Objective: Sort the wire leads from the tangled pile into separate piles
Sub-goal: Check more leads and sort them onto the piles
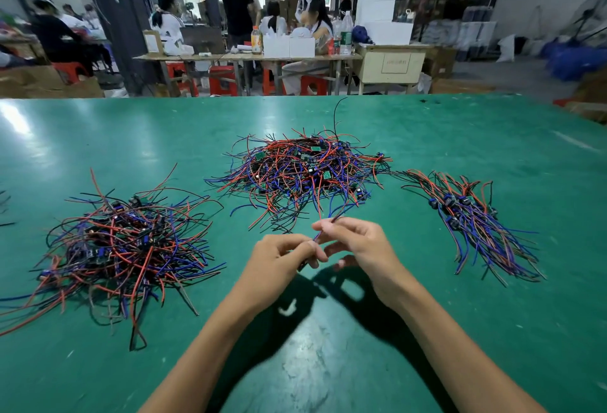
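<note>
A tangled pile (pixel 302 172) of red, blue and black wire leads with small green boards lies at the table's centre. A second loose heap (pixel 124 245) sits at the left. At the right, a neater bundle (pixel 473 222) has its leads lying roughly parallel. In front of the centre pile my left hand (pixel 282 258) and my right hand (pixel 358 245) both pinch a wire lead (pixel 317 235) between fingertips, a little above the table. The lead's far end runs back toward the centre pile.
The green table (pixel 328 347) stretches wide around the piles. A few stray wire ends poke in at the far left edge (pixel 5 209). Beyond the table's far edge stand workbenches, red stools and seated people (pixel 170 25).
</note>
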`<state>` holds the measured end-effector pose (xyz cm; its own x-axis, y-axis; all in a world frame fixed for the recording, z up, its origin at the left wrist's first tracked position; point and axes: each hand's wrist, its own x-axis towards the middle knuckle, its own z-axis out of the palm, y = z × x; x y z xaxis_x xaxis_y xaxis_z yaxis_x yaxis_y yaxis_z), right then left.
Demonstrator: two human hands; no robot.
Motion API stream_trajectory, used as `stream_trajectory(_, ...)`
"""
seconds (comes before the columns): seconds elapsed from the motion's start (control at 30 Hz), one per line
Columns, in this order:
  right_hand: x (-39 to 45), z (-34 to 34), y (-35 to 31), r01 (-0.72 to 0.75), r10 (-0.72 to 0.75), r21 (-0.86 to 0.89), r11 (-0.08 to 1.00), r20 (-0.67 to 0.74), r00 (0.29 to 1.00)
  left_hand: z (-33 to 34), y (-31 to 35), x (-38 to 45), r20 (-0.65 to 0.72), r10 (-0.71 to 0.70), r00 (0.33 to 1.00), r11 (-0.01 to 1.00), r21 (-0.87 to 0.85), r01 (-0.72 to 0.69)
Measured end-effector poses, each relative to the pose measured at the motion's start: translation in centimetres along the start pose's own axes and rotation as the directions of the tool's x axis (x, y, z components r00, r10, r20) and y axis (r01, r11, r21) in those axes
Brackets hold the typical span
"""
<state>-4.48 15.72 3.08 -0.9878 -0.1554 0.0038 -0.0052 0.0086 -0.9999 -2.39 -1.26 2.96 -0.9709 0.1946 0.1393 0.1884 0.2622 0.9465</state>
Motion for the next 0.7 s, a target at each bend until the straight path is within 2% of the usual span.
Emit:
stream_trajectory(0.03, 0.0, 0.2, 0.1, 0.034, -0.034, -0.013, 0.999, 0.023, 0.999, -0.4, 0.0, 0.1, 0.009, -0.027, 1.000, 0.999, -0.032, 0.027)
stream_trajectory(0.1, 0.0, 0.1, 0.1, 0.057, -0.056, 0.045, 0.997, -0.029, 0.998, -1.4, 0.0, 0.1, 0.031, -0.084, 0.996, 0.994, -0.072, 0.086)
stream_trajectory(0.17, 0.2, -0.4, -0.3, 0.024, -0.002, 0.169, 0.985, -0.125, 0.992, -2.4, -0.1, 0.1, 0.001, -0.109, 0.994, 0.988, -0.105, 0.109)
stream_trajectory(0.27, 0.5, -0.8, -0.5, -0.029, 0.084, 0.306, 0.952, -0.168, 0.982, -3.6, -0.5, 0.2, -0.056, -0.091, 0.994, 0.991, -0.099, 0.086)
stream_trajectory(0.47, 0.7, -1.0, -0.4, -0.014, 0.109, 0.404, 0.915, -0.213, 0.971, -4.2, -1.7, 0.5, -0.088, -0.082, 0.993, 0.992, 0.085, 0.090)
stream_trajectory(0.7, 0.9, -1.0, 0.1, 0.043, 0.036, 0.317, 0.947, -0.242, 0.970, -4.2, -2.4, 0.8, -0.150, 0.022, 0.988, 0.926, 0.377, 0.036)
